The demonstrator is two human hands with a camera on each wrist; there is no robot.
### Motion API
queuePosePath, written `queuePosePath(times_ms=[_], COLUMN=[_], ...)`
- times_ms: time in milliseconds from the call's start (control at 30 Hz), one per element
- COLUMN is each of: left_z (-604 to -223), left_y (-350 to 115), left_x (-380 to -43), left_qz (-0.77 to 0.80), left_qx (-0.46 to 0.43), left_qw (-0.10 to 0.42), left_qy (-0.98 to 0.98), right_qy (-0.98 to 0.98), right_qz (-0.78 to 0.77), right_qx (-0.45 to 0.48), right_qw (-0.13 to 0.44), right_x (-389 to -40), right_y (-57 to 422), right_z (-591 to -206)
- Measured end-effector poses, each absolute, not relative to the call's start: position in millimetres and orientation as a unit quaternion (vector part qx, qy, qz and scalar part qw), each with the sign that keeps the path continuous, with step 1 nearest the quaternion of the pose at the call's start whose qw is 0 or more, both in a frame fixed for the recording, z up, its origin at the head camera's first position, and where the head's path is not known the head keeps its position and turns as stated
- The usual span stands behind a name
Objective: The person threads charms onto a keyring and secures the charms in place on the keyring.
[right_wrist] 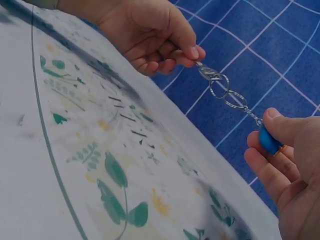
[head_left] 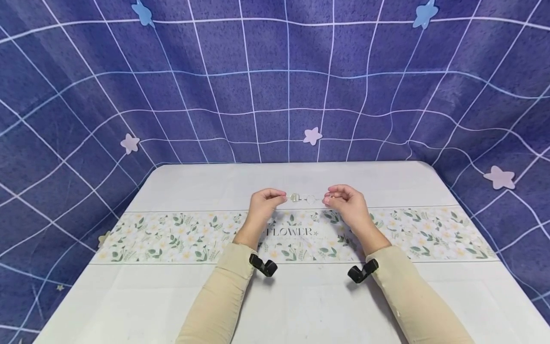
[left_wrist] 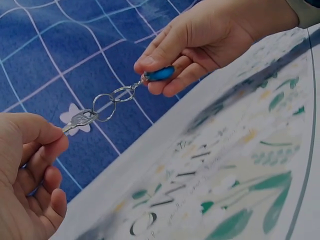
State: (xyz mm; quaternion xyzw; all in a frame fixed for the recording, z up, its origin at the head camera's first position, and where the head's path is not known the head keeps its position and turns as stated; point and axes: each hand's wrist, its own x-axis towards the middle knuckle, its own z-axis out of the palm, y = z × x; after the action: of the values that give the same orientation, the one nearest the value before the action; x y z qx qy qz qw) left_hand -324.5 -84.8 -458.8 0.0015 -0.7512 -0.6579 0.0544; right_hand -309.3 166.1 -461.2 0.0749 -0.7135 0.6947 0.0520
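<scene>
In the head view my left hand (head_left: 261, 206) and right hand (head_left: 351, 206) are raised over the table, with a keychain stretched between them. The left thumb and forefinger pinch the blade of a silver key (left_wrist: 83, 118); its head faces the other hand. Two linked metal rings and a short chain (right_wrist: 252, 115) run from the key to a blue fob (right_wrist: 269, 141). Between its thumb and fingers my right hand holds that fob, part of which the fingers cover. Both wrist views show the line of parts pulled nearly straight.
Below the hands lies a white tablecloth (head_left: 301, 296) with a printed floral band (head_left: 172, 239) across it. Behind the table hangs a blue curtain (head_left: 266, 95) with white grid lines and stars. A small black camera (head_left: 263, 265) is strapped to each wrist.
</scene>
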Motion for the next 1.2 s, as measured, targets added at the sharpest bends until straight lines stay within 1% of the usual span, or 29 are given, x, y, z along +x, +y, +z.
queuePosePath(times_ms=[200, 367, 633, 1000, 1200], left_z=[-468.3, -475.7, -486.8, -494.9, -496.7], left_y=[-85.9, -87.5, -90.9, -94.3, -92.9], left_x=[-327.1, -328.0, -328.1, -330.9, -332.0], left_qz=[-0.648, -0.632, -0.567, -0.452, -0.432], left_qx=[-0.005, -0.023, -0.065, -0.125, -0.141], left_qw=[0.024, 0.015, 0.035, 0.05, 0.058], left_qy=[-0.761, -0.775, -0.821, -0.882, -0.889], right_qy=[-0.728, -0.759, -0.823, -0.876, -0.893], right_qz=[0.681, 0.647, 0.561, 0.464, 0.43], right_qx=[0.061, 0.049, 0.05, 0.07, 0.082], right_qw=[0.052, 0.05, 0.066, 0.108, 0.107], right_x=[-312.5, -314.8, -314.4, -317.1, -316.2], right_y=[168.1, 169.0, 167.9, 167.0, 165.9], right_z=[-469.3, -474.8, -485.3, -493.5, -493.9])
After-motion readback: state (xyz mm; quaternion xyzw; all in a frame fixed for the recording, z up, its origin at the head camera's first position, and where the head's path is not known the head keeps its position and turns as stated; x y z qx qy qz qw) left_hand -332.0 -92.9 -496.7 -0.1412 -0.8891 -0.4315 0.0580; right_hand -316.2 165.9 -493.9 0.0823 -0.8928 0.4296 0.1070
